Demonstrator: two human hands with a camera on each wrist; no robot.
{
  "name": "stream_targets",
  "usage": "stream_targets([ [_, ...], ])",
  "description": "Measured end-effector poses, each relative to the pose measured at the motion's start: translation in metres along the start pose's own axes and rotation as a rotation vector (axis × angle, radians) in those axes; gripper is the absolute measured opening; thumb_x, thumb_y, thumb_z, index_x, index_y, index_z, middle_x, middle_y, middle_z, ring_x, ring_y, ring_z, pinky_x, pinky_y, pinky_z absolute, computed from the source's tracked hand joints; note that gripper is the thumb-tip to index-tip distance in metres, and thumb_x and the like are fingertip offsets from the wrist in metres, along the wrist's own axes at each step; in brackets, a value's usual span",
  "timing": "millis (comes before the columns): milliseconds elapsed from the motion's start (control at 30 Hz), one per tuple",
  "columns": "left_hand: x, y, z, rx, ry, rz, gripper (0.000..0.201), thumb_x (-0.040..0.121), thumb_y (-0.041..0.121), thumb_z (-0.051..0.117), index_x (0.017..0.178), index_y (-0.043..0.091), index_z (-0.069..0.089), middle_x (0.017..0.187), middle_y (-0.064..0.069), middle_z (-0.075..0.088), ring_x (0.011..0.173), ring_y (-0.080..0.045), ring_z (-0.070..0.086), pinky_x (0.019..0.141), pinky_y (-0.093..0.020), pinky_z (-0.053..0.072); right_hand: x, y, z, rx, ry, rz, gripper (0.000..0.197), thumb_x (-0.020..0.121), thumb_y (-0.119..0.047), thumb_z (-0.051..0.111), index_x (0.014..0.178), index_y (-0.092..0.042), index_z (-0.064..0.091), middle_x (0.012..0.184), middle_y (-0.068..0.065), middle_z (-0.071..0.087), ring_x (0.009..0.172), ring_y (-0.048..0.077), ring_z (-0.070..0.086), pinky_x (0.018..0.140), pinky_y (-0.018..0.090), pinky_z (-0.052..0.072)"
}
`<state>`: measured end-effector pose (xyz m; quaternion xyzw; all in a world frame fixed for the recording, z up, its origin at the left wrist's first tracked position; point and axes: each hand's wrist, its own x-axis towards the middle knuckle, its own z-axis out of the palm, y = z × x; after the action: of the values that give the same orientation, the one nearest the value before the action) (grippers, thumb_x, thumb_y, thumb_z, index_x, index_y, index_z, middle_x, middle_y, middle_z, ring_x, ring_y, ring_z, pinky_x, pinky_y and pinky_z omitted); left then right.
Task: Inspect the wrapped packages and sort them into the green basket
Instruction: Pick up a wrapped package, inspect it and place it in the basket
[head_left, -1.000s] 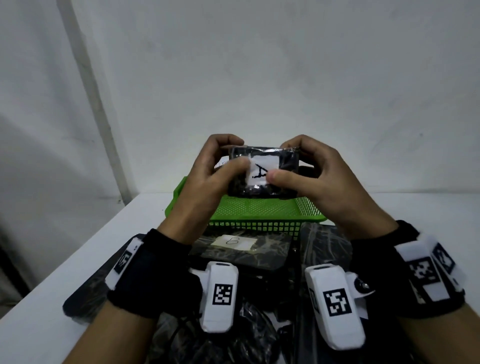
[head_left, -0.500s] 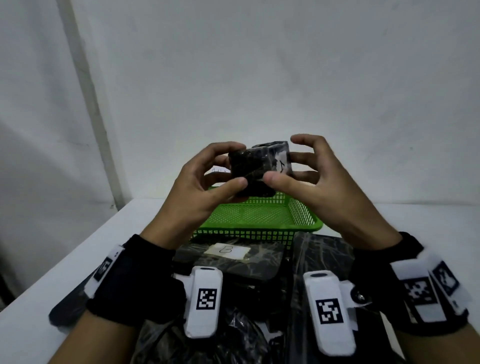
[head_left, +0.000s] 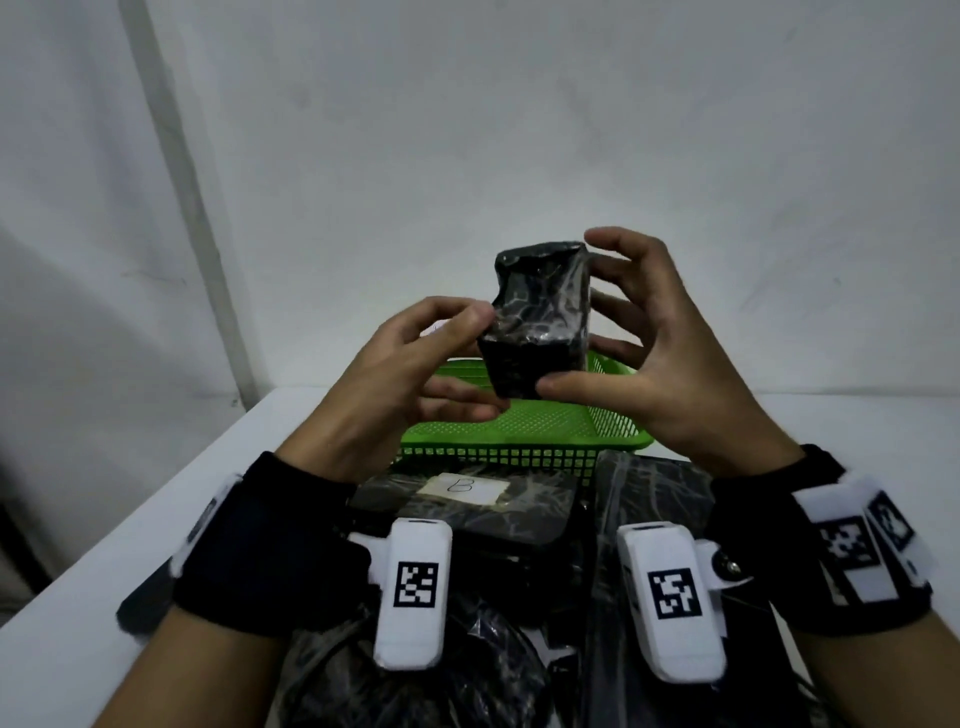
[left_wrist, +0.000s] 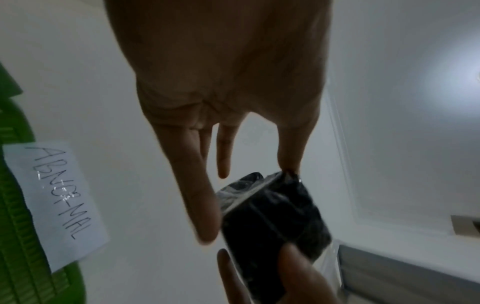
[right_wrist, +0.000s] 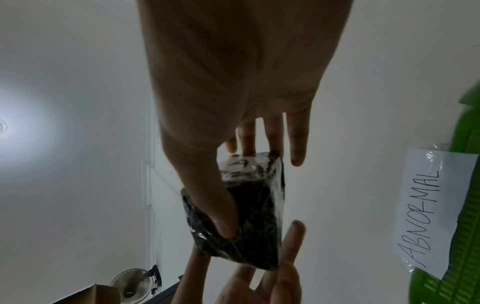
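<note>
A small black plastic-wrapped package (head_left: 540, 322) is held upright in the air above the green basket (head_left: 519, 431). My left hand (head_left: 483, 364) pinches its lower left corner between thumb and fingers. My right hand (head_left: 576, 343) grips its right side, thumb under the bottom edge and fingers behind it. A plain wrinkled face of the package points at me. The right wrist view shows the package (right_wrist: 239, 209) with its white "A" label on the far end. In the left wrist view the package (left_wrist: 272, 216) sits between my fingertips.
A paper label reading ABNORMAL (right_wrist: 428, 216) is fixed to the basket's rim (left_wrist: 15, 226). Several more black wrapped packages lie on the white table in front of the basket, one with a "B" label (head_left: 467, 486), another at the right (head_left: 654, 499). A white wall stands behind.
Both hands have turned the package and lifted it higher. Its "A" label, which faced me, has rotated away, and a plain side now shows.
</note>
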<state>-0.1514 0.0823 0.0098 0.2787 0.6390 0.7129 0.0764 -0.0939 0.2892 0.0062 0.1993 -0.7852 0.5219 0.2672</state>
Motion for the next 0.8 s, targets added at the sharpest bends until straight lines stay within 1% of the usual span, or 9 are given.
stream_targets([
  [133, 0.0, -0.001, -0.003, -0.048, -0.039, -0.024, 0.049, 0.081, 0.025, 0.077, 0.124, 0.012, 0.058, 0.105, -0.013, 0.074, 0.067, -0.03, 0.073, 0.061, -0.028, 0.061, 0.0, -0.002, 0.0, 0.009, -0.104, 0.021, 0.096, 0.067, -0.044, 0.087, 0.147, -0.043, 0.035, 0.152, -0.025, 0.042, 0.14, -0.002, 0.044, 0.109, 0.032, 0.046],
  [167, 0.001, -0.002, -0.002, -0.031, -0.007, 0.007, 0.053, 0.078, 0.021, 0.08, 0.125, 0.013, 0.057, 0.1, -0.009, 0.074, 0.064, -0.027, 0.071, 0.062, -0.029, 0.061, 0.001, -0.001, 0.001, 0.021, -0.109, 0.046, 0.087, 0.071, -0.049, 0.079, 0.147, -0.044, 0.036, 0.153, -0.021, 0.043, 0.138, 0.001, 0.048, 0.107, 0.034, 0.047],
  [233, 0.002, -0.005, -0.001, 0.02, 0.015, 0.053, 0.062, 0.071, 0.017, 0.086, 0.126, 0.015, 0.056, 0.098, -0.005, 0.071, 0.067, -0.024, 0.068, 0.065, -0.029, 0.06, 0.002, -0.001, 0.003, 0.083, -0.049, 0.132, 0.068, 0.079, -0.052, 0.069, 0.142, -0.041, 0.044, 0.144, -0.013, 0.054, 0.121, 0.005, 0.063, 0.091, 0.033, 0.055],
  [300, 0.001, -0.006, 0.0, 0.115, -0.022, 0.077, 0.07, 0.068, 0.021, 0.088, 0.13, 0.019, 0.055, 0.109, -0.005, 0.07, 0.08, -0.026, 0.072, 0.07, -0.03, 0.06, 0.003, 0.0, 0.005, 0.091, 0.02, 0.17, 0.053, 0.087, -0.036, 0.072, 0.136, -0.032, 0.052, 0.13, -0.007, 0.063, 0.107, 0.006, 0.068, 0.073, 0.022, 0.055],
  [367, -0.002, -0.005, 0.002, 0.223, -0.067, 0.103, 0.07, 0.067, 0.03, 0.081, 0.132, 0.025, 0.055, 0.118, -0.001, 0.069, 0.091, -0.027, 0.075, 0.074, -0.031, 0.06, 0.003, 0.003, 0.005, 0.029, 0.061, 0.147, 0.045, 0.09, -0.015, 0.074, 0.13, -0.025, 0.057, 0.117, -0.008, 0.067, 0.097, 0.004, 0.069, 0.067, 0.018, 0.054],
  [467, -0.003, -0.004, 0.005, 0.259, -0.098, 0.118, 0.055, 0.08, 0.039, 0.073, 0.132, 0.031, 0.056, 0.125, 0.004, 0.067, 0.096, -0.025, 0.074, 0.075, -0.032, 0.061, 0.003, 0.005, 0.004, -0.046, 0.123, 0.078, 0.042, 0.084, -0.011, 0.076, 0.121, -0.025, 0.06, 0.108, -0.009, 0.07, 0.089, 0.006, 0.073, 0.075, 0.025, 0.06],
  [600, -0.001, -0.004, 0.009, 0.146, -0.046, 0.059, 0.045, 0.09, 0.052, 0.056, 0.125, 0.024, 0.062, 0.123, 0.003, 0.067, 0.097, -0.03, 0.072, 0.073, -0.036, 0.061, 0.001, 0.0, 0.005, -0.125, 0.079, 0.017, 0.053, 0.081, -0.012, 0.078, 0.125, -0.03, 0.055, 0.117, -0.011, 0.068, 0.101, 0.008, 0.069, 0.078, 0.025, 0.057],
  [733, 0.002, -0.008, 0.007, 0.111, 0.023, 0.171, 0.036, 0.082, 0.038, 0.074, 0.112, 0.02, 0.065, 0.117, -0.002, 0.067, 0.096, -0.02, 0.072, 0.075, -0.039, 0.062, -0.001, -0.008, 0.005, 0.021, -0.042, 0.04, 0.064, 0.079, -0.031, 0.079, 0.136, -0.031, 0.05, 0.132, -0.014, 0.062, 0.116, 0.004, 0.065, 0.087, 0.021, 0.055],
  [800, 0.002, -0.01, 0.005, 0.125, 0.015, 0.227, 0.043, 0.073, 0.037, 0.076, 0.112, 0.022, 0.064, 0.12, 0.003, 0.067, 0.099, -0.015, 0.072, 0.084, -0.043, 0.062, 0.0, -0.011, 0.007, 0.133, -0.079, 0.126, 0.056, 0.082, -0.042, 0.069, 0.134, -0.034, 0.051, 0.13, -0.016, 0.063, 0.109, 0.0, 0.067, 0.081, 0.019, 0.054],
])
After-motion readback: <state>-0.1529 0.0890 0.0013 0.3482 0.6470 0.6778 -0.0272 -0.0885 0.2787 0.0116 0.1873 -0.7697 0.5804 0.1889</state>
